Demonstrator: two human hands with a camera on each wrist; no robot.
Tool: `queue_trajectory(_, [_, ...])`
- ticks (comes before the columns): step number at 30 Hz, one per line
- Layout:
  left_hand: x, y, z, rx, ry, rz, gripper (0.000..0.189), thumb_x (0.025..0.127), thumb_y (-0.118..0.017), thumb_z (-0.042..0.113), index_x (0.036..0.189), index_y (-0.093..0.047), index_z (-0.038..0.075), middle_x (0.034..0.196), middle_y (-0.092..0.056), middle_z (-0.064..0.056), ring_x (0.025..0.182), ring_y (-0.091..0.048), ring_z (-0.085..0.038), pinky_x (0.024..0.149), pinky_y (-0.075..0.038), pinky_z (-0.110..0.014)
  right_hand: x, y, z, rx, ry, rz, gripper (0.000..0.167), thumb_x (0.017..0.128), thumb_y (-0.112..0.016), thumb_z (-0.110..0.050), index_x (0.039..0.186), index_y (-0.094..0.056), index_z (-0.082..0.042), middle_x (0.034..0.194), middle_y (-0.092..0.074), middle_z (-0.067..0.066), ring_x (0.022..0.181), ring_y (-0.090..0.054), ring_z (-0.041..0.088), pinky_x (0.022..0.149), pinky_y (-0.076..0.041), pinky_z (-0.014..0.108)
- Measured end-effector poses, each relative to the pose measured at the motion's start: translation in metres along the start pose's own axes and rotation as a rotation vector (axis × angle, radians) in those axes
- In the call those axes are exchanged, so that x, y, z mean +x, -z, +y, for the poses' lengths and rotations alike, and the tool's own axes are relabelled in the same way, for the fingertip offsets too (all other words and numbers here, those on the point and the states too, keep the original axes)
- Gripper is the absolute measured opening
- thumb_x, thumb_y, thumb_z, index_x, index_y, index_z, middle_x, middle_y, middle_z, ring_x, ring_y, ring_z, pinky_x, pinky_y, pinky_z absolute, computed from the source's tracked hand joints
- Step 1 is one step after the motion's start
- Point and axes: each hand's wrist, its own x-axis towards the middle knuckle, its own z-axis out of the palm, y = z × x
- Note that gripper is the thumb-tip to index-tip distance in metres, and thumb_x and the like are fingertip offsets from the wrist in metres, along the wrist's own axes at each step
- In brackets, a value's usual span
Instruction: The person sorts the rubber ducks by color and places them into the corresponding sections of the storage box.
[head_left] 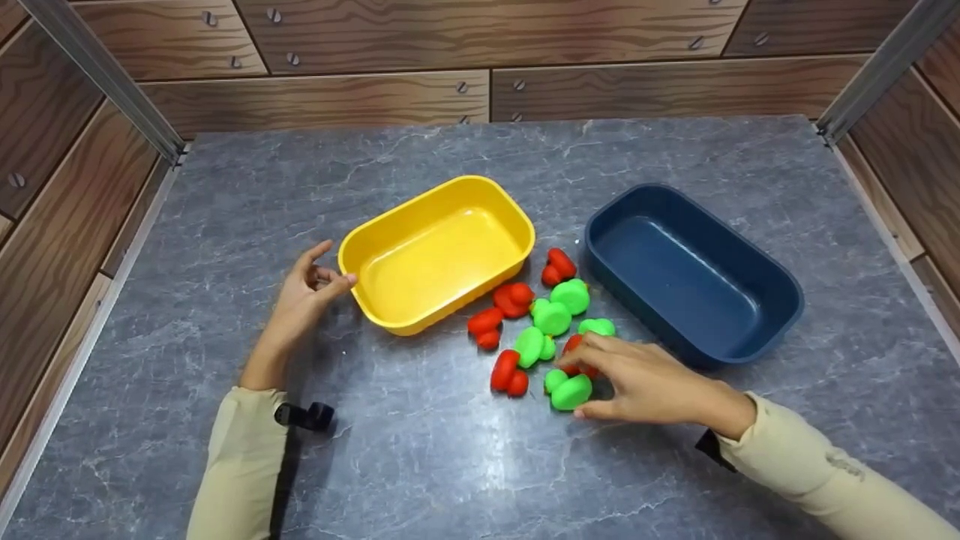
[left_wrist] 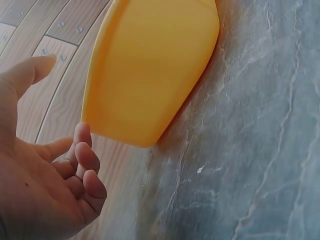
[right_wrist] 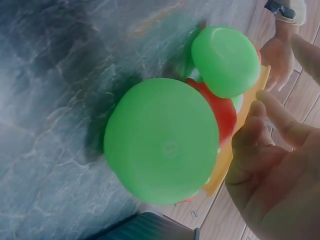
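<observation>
My left hand (head_left: 300, 300) is beside the near-left end of the yellow bin (head_left: 397, 328), its thumb tip overlapping the rim in the head view. In the left wrist view its fingers (left_wrist: 87, 157) are loosely bent and hold nothing. My right hand (head_left: 645, 381) hovers over the near-right side of a group of small toy ducks. Its thumb and fingers are spread around a green duck (head_left: 571, 392), without a grip on it. A red duck (head_left: 571, 343) is partly hidden under those fingers, with another green duck (head_left: 598, 327) just behind.
Several more red ducks (head_left: 504, 370) and green ducks (head_left: 553, 319) lie tipped over between the two bins. A dark blue bin (head_left: 780, 322) stands on the right. Wood-patterned walls (head_left: 375, 101) enclose the grey marbled table (head_left: 420, 465) at the back and sides.
</observation>
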Motion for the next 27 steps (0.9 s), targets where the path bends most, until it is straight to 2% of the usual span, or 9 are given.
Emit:
queue_trajectory(6, [0.000,-0.001,-0.001,-0.010,0.011,-0.006,0.078,0.088,-0.070,0.028,0.151,-0.027,0.012,0.092,-0.051,0.001,0.081,-0.048,-0.010,0.069,-0.040,-0.019,0.001,-0.003,0.001,-0.059,-0.022,-0.001,0.036,0.081,-0.075,-0.040,0.112,-0.066,-0.025,0.100,-0.056,-0.011,0.082,-0.050,0.005,0.064,-0.040,0.021])
queue_trajectory(16, [0.002,-0.006,-0.004,-0.029,0.000,-0.023,0.077,0.085,-0.073,0.023,0.148,-0.032,0.009,0.089,-0.051,0.002,0.078,-0.049,-0.009,0.068,-0.041,-0.018,0.001,-0.008,0.005,-0.093,-0.037,0.015,0.025,0.083,-0.073,-0.035,0.105,-0.069,-0.023,0.094,-0.056,-0.012,0.078,-0.048,0.004,0.060,-0.037,0.020])
queue_trajectory(27, [-0.002,-0.004,-0.007,-0.041,0.018,-0.017,0.082,0.083,-0.075,0.021,0.149,-0.029,0.008,0.091,-0.050,0.002,0.077,-0.048,-0.009,0.065,-0.041,-0.017,0.005,-0.011,0.004,-0.055,-0.050,0.029,0.019,0.085,-0.072,-0.030,0.102,-0.070,-0.021,0.090,-0.054,-0.011,0.073,-0.045,0.004,0.058,-0.035,0.019])
